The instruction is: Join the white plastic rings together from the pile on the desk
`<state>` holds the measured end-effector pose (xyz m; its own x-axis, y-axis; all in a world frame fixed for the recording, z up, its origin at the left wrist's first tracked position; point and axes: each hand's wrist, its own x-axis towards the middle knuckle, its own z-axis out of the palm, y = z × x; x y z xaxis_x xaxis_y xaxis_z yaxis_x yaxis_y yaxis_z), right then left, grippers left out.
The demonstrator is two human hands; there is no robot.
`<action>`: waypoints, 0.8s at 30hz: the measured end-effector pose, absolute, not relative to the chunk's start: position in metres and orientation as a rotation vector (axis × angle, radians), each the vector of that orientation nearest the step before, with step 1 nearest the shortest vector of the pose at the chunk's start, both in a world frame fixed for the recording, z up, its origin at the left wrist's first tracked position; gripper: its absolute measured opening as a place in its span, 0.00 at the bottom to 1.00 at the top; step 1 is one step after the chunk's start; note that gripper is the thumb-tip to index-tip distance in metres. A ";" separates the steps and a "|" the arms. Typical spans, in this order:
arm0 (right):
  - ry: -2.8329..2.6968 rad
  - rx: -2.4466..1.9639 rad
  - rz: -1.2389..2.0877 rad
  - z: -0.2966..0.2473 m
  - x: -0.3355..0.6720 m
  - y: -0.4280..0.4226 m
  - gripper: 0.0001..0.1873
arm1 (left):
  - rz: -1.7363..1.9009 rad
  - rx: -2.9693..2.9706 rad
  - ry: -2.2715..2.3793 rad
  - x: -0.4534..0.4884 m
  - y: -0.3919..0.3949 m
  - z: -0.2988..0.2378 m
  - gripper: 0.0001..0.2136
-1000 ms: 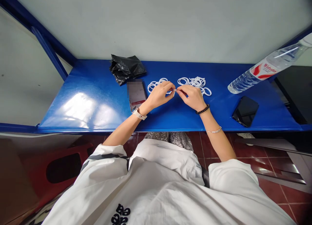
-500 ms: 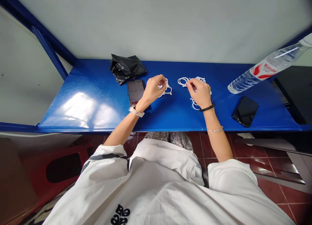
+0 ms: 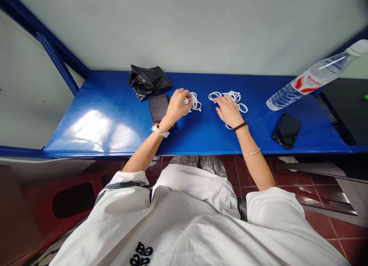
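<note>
Two heaps of white rings lie on the blue table (image 3: pixel 94 124). My left hand (image 3: pixel 176 104) rests with curled fingers on the left heap of white rings (image 3: pixel 195 103), its fingertips pinched on them. My right hand (image 3: pixel 227 110) lies over the right heap of white rings (image 3: pixel 232 97), fingers stretched flat and slightly apart on the rings. What sits under the right palm is hidden. A watch is on my left wrist, a bead bracelet on my right.
A phone with a lit screen (image 3: pixel 158 106) lies just left of my left hand. A crumpled black bag (image 3: pixel 148 81) sits behind it. At the right are a dark phone (image 3: pixel 286 130) and a tilted water bottle (image 3: pixel 313 80). A grey wall stands behind the table.
The hands, which met at the middle pinching one ring, have parted. The left went to the left heap, the right to the right heap, where its fingers flattened.
</note>
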<state>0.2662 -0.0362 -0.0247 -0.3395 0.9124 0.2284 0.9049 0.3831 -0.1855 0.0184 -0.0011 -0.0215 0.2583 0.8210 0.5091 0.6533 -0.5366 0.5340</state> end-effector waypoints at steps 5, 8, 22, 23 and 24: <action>-2.376 -1.589 -0.019 -0.026 0.270 -0.033 0.20 | 1.061 2.353 1.513 0.012 0.003 -0.025 0.04; -2.379 -1.584 -0.030 -0.027 0.271 -0.032 0.17 | 1.056 2.361 1.547 0.009 0.005 -0.028 0.03; -2.241 -1.599 -0.049 -0.022 0.269 -0.034 0.12 | 1.015 2.378 1.551 0.006 0.004 -0.028 0.04; -2.235 -1.612 -0.056 -0.022 0.268 -0.034 0.11 | 1.004 2.375 1.558 0.006 0.003 -0.027 0.04; -2.232 -1.622 -0.058 -0.021 0.268 -0.034 0.10 | 0.996 2.372 1.558 0.006 0.003 -0.026 0.05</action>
<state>0.2681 -0.0345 -0.0209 -0.2617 0.9087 0.3252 0.9244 0.3329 -0.1864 0.0062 0.0025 -0.0261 0.2474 0.8575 0.4511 0.7693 -0.4569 0.4466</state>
